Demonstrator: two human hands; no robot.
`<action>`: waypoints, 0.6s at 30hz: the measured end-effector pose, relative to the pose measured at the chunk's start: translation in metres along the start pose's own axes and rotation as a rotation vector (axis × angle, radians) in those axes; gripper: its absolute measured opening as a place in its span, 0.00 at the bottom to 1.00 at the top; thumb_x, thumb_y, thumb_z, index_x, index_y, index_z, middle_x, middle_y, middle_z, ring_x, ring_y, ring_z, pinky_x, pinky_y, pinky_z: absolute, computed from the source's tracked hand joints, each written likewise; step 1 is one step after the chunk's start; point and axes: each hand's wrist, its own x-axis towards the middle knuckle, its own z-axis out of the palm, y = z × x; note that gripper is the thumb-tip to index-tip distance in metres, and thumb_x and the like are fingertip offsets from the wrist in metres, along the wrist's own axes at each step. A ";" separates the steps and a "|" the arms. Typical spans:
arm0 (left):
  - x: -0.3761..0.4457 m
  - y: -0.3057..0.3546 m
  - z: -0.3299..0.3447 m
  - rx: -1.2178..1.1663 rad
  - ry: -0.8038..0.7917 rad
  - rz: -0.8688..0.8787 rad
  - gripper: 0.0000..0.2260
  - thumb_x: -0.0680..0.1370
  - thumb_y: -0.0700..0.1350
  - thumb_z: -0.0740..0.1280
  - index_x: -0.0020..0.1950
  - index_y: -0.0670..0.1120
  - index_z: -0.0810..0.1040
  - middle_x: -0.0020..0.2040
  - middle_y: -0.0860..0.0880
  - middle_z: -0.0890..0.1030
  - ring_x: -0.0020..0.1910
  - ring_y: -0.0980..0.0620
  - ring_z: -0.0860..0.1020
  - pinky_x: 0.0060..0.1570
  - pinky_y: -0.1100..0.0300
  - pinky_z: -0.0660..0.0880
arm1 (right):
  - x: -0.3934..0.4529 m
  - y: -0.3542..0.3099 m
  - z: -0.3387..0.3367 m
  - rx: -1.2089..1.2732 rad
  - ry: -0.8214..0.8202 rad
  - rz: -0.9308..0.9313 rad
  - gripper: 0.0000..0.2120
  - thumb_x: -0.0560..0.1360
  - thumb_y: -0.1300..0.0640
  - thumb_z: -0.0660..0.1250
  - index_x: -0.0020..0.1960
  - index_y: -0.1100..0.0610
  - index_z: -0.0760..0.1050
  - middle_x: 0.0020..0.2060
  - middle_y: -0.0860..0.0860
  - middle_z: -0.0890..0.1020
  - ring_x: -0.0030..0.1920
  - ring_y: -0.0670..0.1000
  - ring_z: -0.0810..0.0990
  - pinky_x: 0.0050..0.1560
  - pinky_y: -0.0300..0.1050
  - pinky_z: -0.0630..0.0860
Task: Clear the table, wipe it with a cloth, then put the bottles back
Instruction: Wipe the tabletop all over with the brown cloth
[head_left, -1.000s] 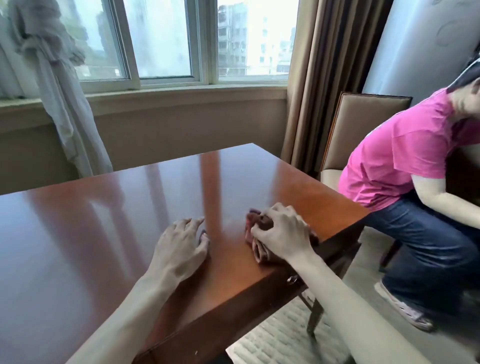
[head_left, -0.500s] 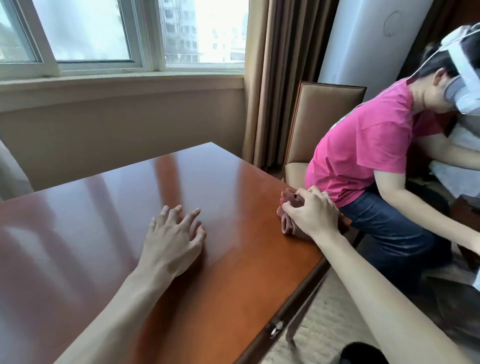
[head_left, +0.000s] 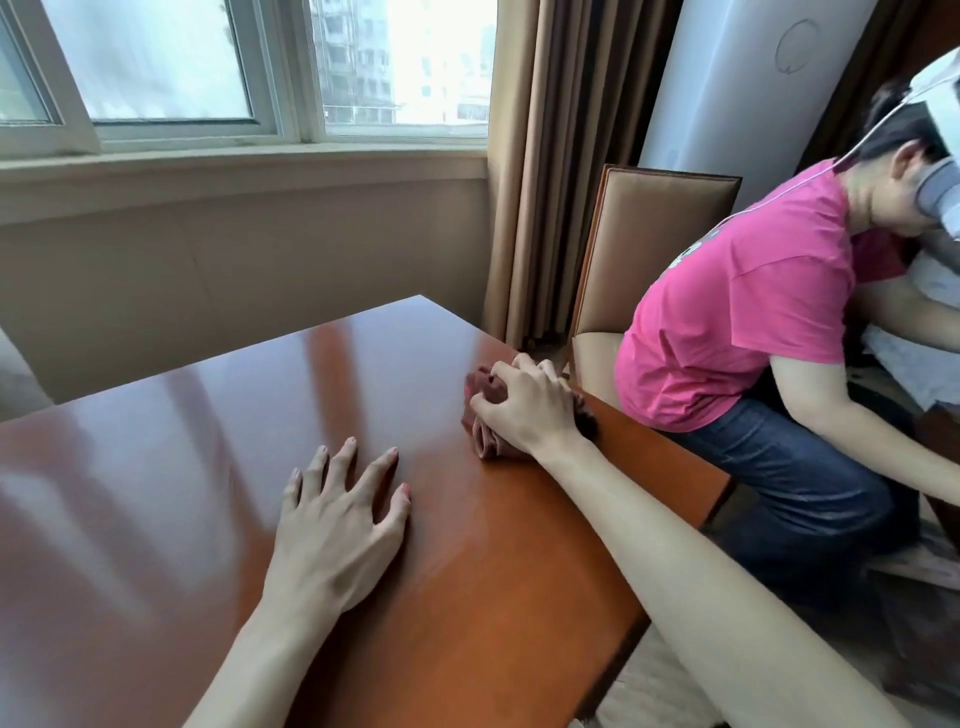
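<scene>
Two hands on table (head_left: 156, 493): right hand (head_left: 524, 410) clutches bunched cloth (head_left: 485, 441) near table's right edge for wiping; left hand (head_left: 337, 519) spread flat, likely bracing

Head cam – fwd/down, table (head_left: 156, 493) close

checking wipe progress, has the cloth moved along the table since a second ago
Yes. The cloth under the right hand has slid along the table right edge, toward the far corner.
</scene>
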 end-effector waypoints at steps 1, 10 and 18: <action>-0.001 0.000 -0.001 -0.007 -0.003 0.001 0.29 0.79 0.67 0.44 0.80 0.65 0.57 0.82 0.50 0.55 0.82 0.47 0.49 0.79 0.48 0.46 | -0.020 -0.004 -0.006 0.012 -0.010 -0.032 0.17 0.74 0.38 0.65 0.55 0.47 0.81 0.54 0.51 0.79 0.58 0.60 0.75 0.58 0.54 0.73; -0.005 0.000 -0.006 -0.030 -0.045 0.020 0.25 0.82 0.63 0.51 0.80 0.63 0.57 0.83 0.48 0.54 0.82 0.45 0.49 0.79 0.46 0.45 | -0.169 -0.031 -0.047 0.142 -0.063 -0.329 0.14 0.70 0.37 0.65 0.48 0.44 0.80 0.50 0.41 0.79 0.52 0.50 0.76 0.55 0.48 0.75; -0.002 -0.001 -0.003 -0.047 0.007 0.009 0.24 0.82 0.63 0.50 0.79 0.65 0.59 0.82 0.50 0.56 0.82 0.48 0.49 0.79 0.48 0.47 | -0.001 0.022 -0.003 -0.001 0.066 0.031 0.17 0.73 0.38 0.67 0.52 0.49 0.81 0.52 0.52 0.80 0.59 0.61 0.76 0.56 0.53 0.73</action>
